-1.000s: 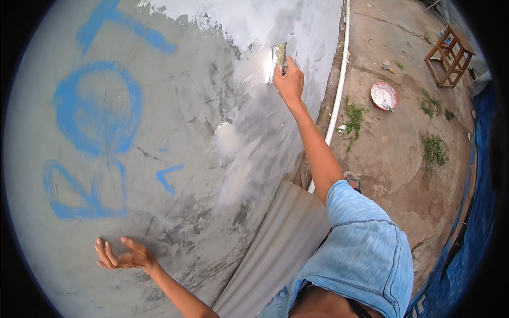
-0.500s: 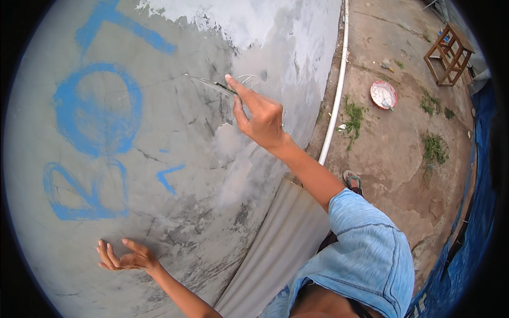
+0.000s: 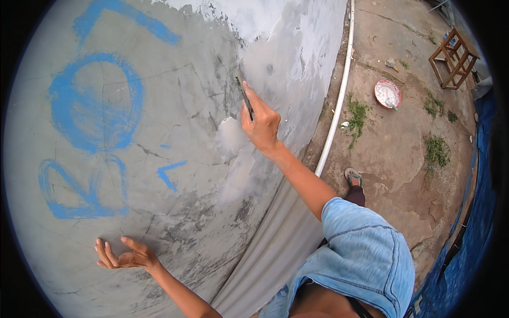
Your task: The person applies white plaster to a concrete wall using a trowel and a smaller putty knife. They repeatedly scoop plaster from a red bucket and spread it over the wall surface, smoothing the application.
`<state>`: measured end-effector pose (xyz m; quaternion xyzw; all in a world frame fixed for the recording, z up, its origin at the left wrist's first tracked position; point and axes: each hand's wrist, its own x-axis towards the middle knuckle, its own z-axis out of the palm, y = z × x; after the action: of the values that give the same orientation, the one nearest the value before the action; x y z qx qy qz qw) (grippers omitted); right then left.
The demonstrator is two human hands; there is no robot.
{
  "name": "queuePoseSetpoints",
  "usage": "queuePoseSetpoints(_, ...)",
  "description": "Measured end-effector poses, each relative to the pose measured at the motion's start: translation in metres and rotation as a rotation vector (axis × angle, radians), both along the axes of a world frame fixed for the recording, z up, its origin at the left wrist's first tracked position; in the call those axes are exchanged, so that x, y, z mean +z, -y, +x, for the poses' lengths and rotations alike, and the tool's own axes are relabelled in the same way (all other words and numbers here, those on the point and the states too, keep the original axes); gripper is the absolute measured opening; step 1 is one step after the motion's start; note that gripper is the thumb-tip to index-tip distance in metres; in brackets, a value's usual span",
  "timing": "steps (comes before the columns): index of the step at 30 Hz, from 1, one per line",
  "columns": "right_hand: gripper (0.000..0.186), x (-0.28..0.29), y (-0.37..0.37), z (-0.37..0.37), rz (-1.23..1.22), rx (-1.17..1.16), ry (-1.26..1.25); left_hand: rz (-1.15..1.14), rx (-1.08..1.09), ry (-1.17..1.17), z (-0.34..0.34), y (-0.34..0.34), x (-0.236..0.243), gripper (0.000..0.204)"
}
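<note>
My right hand (image 3: 262,124) grips a thin, flat scraper like a putty knife (image 3: 244,95), seen nearly edge-on, against or very close to the grey wall (image 3: 180,116). Whether its blade touches the surface cannot be told. Around it lies a smeared pale putty patch (image 3: 231,139), with thicker white coating (image 3: 260,18) spread farther up. Lower left, my left hand (image 3: 127,257) is held at the wall with fingers apart and nothing in it. Blue painted strokes (image 3: 95,100) mark the bare grey part, which has fine cracks.
A white pipe (image 3: 339,100) runs along the wall's foot. On the concrete ground stand a red-rimmed basin (image 3: 387,94) holding white paste and a wooden stool (image 3: 453,58). Weeds (image 3: 358,116) grow nearby. Corrugated sheet (image 3: 275,233) leans below my arm; blue tarp (image 3: 474,196) hangs at right.
My right hand has moved slightly right, turning the scraper from pointing left to pointing up along the putty's edge. My left hand has stayed nearly still. A sandalled foot shows more fully.
</note>
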<state>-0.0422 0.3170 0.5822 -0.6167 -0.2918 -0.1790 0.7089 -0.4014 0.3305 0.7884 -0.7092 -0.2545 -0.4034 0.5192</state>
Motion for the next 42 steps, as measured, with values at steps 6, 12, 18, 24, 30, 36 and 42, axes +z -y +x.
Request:
queuePoseSetpoints(6, 0.040, -0.014, 0.048, 0.005, -0.047, 0.011, 0.211, 0.010, -0.012, -0.007, 0.002, 0.001, 0.004, 0.034)
queuePoseSetpoints(12, 0.034, -0.057, 0.002, 0.145, 0.019, -0.207, -0.413, 0.016, -0.018, -0.003, 0.002, -0.002, 0.003, 0.034)
queuePoseSetpoints(18, 0.040, -0.032, -0.027, 0.134, -0.009, -0.088, -0.211, 0.007, -0.019, 0.004, 0.003, -0.001, 0.001, 0.034)
queuePoseSetpoints(24, 0.057, -0.016, 0.010, 0.003, 0.021, 0.112, 0.116, 0.010, -0.001, -0.009, 0.000, 0.000, 0.000, 0.034)
queuePoseSetpoints(30, 0.040, -0.042, 0.029, 0.040, 0.085, -0.059, 0.093, 0.013, -0.002, -0.018, 0.001, 0.000, 0.002, 0.033)
queuePoseSetpoints(36, 0.040, -0.100, -0.017, 0.169, -0.043, -0.214, -0.447, 0.011, -0.011, -0.017, 0.003, -0.001, 0.002, 0.033)
queuePoseSetpoints(42, 0.051, -0.070, -0.019, 0.070, -0.016, 0.008, -0.319, 0.016, 0.016, -0.023, 0.002, 0.000, 0.001, 0.034)
